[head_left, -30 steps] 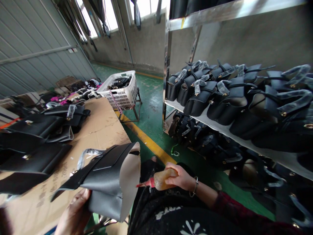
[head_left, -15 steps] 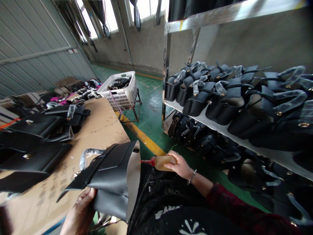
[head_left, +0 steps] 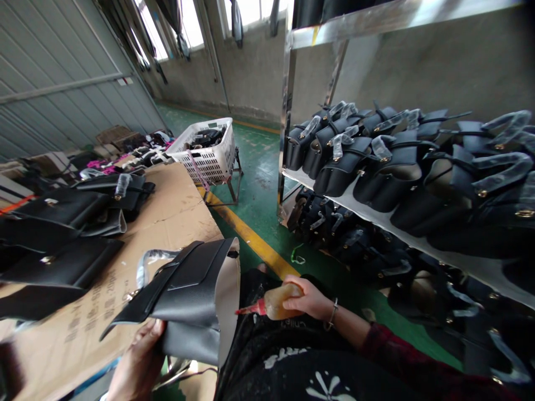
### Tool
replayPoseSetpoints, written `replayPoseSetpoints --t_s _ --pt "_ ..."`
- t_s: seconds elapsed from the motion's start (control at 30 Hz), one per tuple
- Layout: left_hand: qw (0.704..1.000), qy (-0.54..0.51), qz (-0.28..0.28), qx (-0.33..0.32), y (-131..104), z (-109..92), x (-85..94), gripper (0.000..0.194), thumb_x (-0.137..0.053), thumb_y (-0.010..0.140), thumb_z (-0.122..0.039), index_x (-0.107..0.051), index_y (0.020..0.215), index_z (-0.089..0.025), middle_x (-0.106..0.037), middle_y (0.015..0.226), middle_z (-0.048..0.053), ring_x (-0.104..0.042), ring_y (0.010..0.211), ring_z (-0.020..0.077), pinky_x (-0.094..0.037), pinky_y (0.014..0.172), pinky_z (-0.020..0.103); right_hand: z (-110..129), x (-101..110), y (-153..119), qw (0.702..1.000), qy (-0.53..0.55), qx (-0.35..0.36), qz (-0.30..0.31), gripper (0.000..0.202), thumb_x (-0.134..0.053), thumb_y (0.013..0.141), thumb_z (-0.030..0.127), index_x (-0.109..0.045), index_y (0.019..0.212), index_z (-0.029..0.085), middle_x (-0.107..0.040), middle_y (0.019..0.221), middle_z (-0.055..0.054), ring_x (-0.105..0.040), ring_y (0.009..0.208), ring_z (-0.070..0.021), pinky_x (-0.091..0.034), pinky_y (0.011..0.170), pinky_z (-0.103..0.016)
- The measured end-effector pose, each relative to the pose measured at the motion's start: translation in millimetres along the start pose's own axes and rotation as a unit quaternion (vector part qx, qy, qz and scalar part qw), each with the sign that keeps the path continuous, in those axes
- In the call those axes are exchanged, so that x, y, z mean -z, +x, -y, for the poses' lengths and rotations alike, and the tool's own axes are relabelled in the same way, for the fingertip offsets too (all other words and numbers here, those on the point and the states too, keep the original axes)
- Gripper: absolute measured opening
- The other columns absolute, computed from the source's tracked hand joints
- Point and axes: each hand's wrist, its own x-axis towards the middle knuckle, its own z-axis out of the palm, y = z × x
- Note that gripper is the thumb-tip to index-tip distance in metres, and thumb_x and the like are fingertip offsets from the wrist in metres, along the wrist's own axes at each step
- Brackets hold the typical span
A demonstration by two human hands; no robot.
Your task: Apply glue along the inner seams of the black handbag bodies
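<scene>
A black handbag (head_left: 188, 295) lies tilted over the table edge, its open mouth and beige lining facing right. My left hand (head_left: 140, 353) grips the bag from below at its near side; some fingers are hidden under it. Clear plastic wraps the bag's handle (head_left: 142, 270). In my right hand (head_left: 307, 301) is a squeeze bottle (head_left: 278, 302) of amber liquid with a red nozzle, held sideways. The nozzle tip points left, at the rim of the bag's opening, close to the lower part of that edge.
Cardboard (head_left: 175, 206) covers the table, with black bag pieces (head_left: 62, 250) stacked at its left. A white basket (head_left: 213, 159) on a metal stand holds dark items beyond. Along the right, a metal rack (head_left: 288, 100) carries rows of black handbags (head_left: 401, 161). Green floor (head_left: 263, 167) runs between.
My right hand has moved the bottle downward, so its nozzle has travelled down along the bag's opening. My left hand and the bag have barely shifted.
</scene>
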Motion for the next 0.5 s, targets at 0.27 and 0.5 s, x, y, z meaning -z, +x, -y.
replayPoseSetpoints --t_s 0.27,0.5 --pt "1.000 0.016 0.002 0.000 -2 0 -0.2 0.028 -0.091 0.043 -0.031 -0.073 0.063 -0.025 -0.078 0.074 0.004 -0.066 0.106 0.0444 -0.058 0.080 0.047 3 5 5 0.987 -0.118 0.100 -0.041 0.026 -0.076 0.067 0.034 -0.061 0.083 0.020 -0.054 0.077 0.002 -0.047 0.068 -0.0154 -0.040 0.062 -0.028" --pt "1.000 0.028 -0.001 -0.011 -7 1 -6.8 0.032 -0.092 0.044 -0.037 -0.074 0.065 -0.023 -0.077 0.076 0.009 -0.067 0.105 0.0413 -0.057 0.080 0.044 9 15 15 0.971 -0.144 0.146 -0.123 0.024 -0.072 0.074 0.039 -0.058 0.084 0.022 -0.051 0.078 0.002 -0.048 0.071 -0.0168 -0.042 0.065 -0.029"
